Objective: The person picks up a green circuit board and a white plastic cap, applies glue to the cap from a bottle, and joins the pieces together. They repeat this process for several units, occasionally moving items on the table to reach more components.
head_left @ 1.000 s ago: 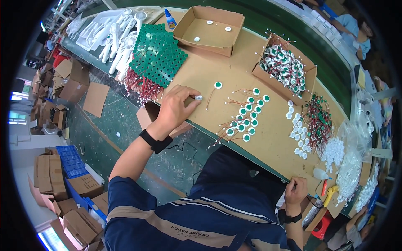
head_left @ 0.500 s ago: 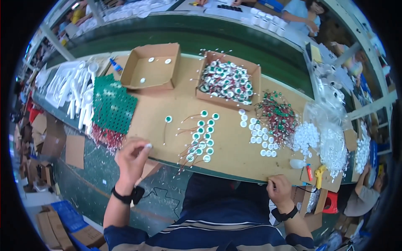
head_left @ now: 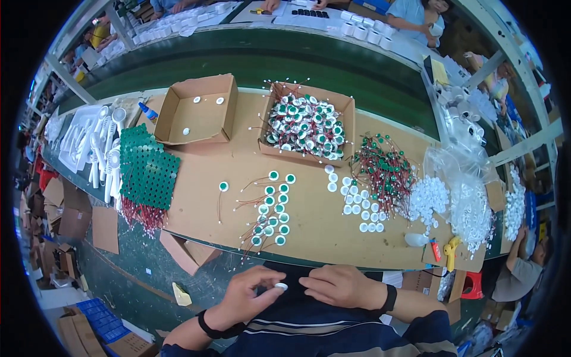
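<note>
Close to my body, just below the table's front edge, my left hand [head_left: 253,293] pinches a small white round cap [head_left: 281,287] between thumb and fingers. Facing it, a short gap away, is my right hand [head_left: 342,287], its fingers curled together; whatever they may hold is hidden. Ahead on the table lie rows of white caps with green discs and thin red wires [head_left: 274,209]. One more wired green disc [head_left: 223,186] sits apart to their left. Plain white caps [head_left: 355,199] are laid out in a group to the right.
A near-empty cardboard box [head_left: 196,116] and a box heaped with wired discs [head_left: 306,128] stand at the back. Green disc sheets [head_left: 148,166] and white plastic handles [head_left: 101,143] lie left. Wired green parts [head_left: 386,175], loose white caps [head_left: 428,196] and a yellow glue gun [head_left: 452,253] lie right.
My left hand has come from the table's left front edge to in front of my body, carrying the white cap. My right hand has moved left toward it. The whole view has shifted slightly.
</note>
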A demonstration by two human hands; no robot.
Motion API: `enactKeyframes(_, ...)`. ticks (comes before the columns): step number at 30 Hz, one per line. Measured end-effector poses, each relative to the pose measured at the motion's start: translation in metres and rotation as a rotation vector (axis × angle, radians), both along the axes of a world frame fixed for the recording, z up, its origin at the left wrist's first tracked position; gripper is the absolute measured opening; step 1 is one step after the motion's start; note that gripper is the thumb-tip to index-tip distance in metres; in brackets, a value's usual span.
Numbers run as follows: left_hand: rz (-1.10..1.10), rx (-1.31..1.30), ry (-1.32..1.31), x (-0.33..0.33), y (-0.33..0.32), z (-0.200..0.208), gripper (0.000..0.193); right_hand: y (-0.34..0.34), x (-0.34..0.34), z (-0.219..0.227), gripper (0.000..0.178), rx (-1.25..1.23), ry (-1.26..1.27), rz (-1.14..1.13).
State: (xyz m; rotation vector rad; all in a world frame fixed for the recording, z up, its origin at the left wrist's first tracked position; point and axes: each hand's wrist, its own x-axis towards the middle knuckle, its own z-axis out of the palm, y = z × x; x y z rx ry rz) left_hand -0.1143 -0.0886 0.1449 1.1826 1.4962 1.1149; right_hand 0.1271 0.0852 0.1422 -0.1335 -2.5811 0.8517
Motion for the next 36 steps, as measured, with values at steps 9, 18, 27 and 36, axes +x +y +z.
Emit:
enactKeyframes(9, 0.004, -0.146, -0.340, 0.028, 0.029, -0.016, 0.055, 0.013, -0.001, -0.005, 0.037, -0.057, 0.106, -0.032)
enactKeyframes(18, -0.080, -0.186, -0.293, 0.030, 0.041, -0.005, 0.051, 0.022, -0.001, 0.002, 0.040, -0.056, 0.066, 0.033)
enactKeyframes(27, 0.126, 0.213, 0.046, -0.023, 0.037, 0.014, 0.032, 0.035, 0.043, -0.003, 0.037, 0.030, 0.007, -0.197)
enactKeyframes(36, 0.533, 0.044, 0.694, -0.120, 0.050, -0.017, 0.040, 0.026, 0.135, -0.027, 0.036, 0.093, -0.144, -0.622)
